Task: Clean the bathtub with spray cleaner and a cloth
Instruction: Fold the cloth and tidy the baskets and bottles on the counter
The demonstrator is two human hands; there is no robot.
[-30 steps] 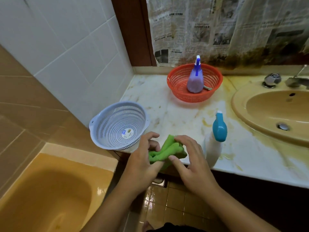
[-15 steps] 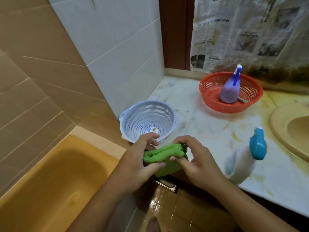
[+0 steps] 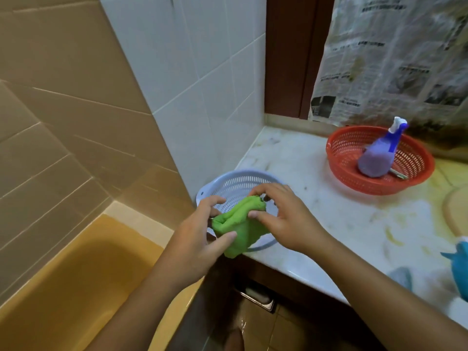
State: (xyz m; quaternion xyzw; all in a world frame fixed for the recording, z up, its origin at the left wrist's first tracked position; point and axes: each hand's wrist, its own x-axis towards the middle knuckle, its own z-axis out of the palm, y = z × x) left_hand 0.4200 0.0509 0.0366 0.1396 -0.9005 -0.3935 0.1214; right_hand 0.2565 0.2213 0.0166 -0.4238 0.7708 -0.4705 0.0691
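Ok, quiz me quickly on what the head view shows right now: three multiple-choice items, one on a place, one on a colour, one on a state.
1. Where is the purple spray bottle?
A. In the red basket
B. On the floor
C. In the person's grip

2. What colour is the cloth?
A. White
B. Green
C. Yellow

3. How is the cloth held?
A. Lying loose, untouched
B. By one hand alone
C. By both hands

Answers:
1 A, the bottle leans inside the red mesh basket, which sits on the counter.
2 B, the bunched cloth is bright green.
3 C, the left hand and the right hand each pinch it near the counter's edge.
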